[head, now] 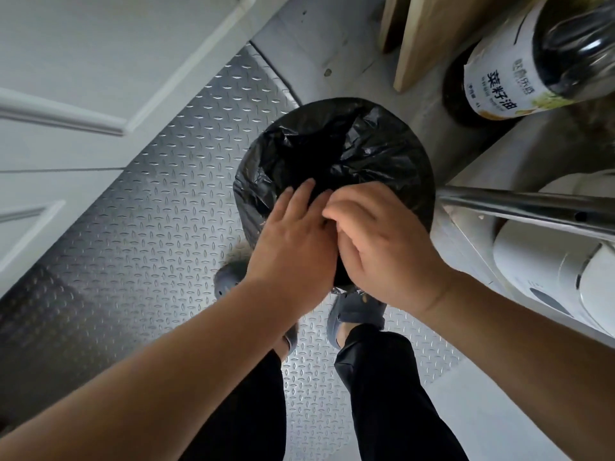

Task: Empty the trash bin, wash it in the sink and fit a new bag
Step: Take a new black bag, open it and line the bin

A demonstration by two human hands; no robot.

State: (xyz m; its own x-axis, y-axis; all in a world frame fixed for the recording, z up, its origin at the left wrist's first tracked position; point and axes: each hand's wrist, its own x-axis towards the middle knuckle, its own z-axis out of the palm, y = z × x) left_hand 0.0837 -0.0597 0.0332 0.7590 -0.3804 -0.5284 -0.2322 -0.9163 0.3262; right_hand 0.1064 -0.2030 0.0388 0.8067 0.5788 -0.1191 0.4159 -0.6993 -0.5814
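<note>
Steel rail (532,211) and oil bottle (519,71) crowd the bin's (332,154) right side; chequer-plate floor (149,211) left lies open.

The single head-worn wide-angle view looks almost straight down from above and close in, over both forearms to the left hand (293,241) and right hand (382,247) at the black bag (332,144), with the metal tread floor (149,211) and the person's feet below.

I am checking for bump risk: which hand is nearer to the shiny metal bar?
Right. The right hand works the black plastic bag just beside the shiny metal bar; the left hand is farther away.
</note>
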